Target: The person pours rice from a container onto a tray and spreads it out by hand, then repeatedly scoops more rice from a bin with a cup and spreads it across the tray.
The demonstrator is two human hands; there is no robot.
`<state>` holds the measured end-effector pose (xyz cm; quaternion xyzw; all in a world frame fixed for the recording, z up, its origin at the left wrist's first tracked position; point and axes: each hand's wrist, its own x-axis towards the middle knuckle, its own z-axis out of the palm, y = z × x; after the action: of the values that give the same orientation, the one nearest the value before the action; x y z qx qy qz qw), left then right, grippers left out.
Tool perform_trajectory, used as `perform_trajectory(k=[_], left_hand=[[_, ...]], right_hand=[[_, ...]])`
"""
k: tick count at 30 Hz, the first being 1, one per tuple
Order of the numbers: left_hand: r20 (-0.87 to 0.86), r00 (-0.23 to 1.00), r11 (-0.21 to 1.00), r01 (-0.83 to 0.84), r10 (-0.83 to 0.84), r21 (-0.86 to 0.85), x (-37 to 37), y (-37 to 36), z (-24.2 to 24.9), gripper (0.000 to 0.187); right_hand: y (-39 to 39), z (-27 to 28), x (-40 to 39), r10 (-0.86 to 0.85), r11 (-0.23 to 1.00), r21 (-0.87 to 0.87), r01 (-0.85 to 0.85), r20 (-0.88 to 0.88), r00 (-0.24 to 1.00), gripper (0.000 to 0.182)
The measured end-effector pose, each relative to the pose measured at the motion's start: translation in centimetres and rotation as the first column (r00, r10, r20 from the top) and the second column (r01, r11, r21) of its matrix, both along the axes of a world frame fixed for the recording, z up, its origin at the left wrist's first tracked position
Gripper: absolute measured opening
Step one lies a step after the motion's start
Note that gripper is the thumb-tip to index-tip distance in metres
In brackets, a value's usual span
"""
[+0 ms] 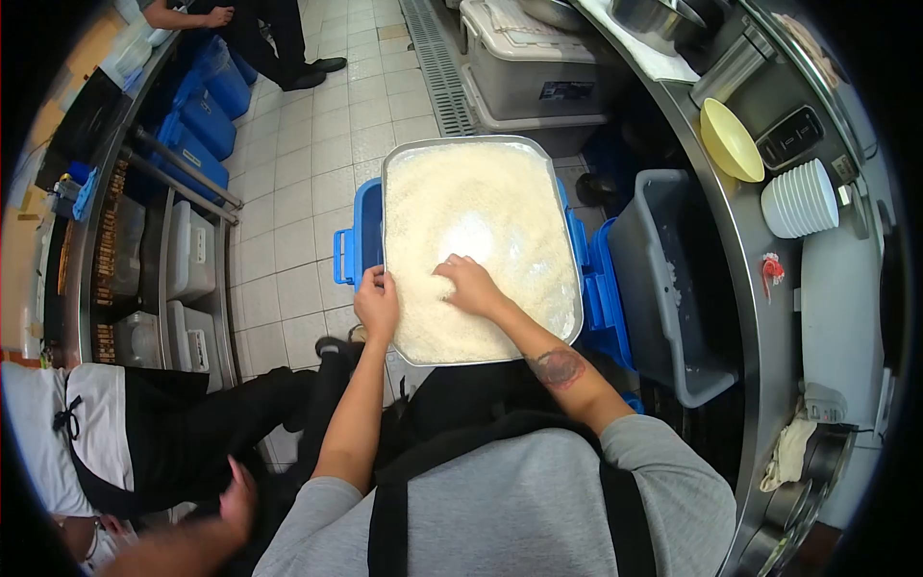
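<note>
A large metal tray (500, 192) covered with pale, crumb-like grains rests over a blue bin (368, 226). On the tray's left rim is my left hand (377, 306), its fingers closed round the edge. My right hand (469, 286) lies in the grains near the middle, with fingers curled and their tips partly sunk in. Just above it, a patch of the tray's shiny bottom shows through a thin layer.
At the right, a grey bin (663, 288) stands below a steel counter (735, 279) with a yellow bowl (731, 140) and stacked white bowls (800, 199). A co-worker (96, 423) is close at lower left; another person (269, 38) stands at upper left. Blue bins (197, 120) line the left.
</note>
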<state>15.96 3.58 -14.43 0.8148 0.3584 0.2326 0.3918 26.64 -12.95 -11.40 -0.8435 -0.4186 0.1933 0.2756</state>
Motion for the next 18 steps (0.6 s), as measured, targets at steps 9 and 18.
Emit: perform_trajectory(k=[9,18], left_hand=[[0.005,1.0,1.0,0.0,0.0,0.008,0.0,-0.4,0.7,0.019],[0.017,1.0,1.0,-0.007,0.007,0.013,0.1,-0.2,0.9,0.017]], right_hand=[[-0.6,6.8,6.4,-0.273,0.927,0.183,0.328,-0.274,0.922,0.031],[-3.8,4.6,12.2,-0.419,0.883,0.317,0.347,0.197,0.886,0.035]])
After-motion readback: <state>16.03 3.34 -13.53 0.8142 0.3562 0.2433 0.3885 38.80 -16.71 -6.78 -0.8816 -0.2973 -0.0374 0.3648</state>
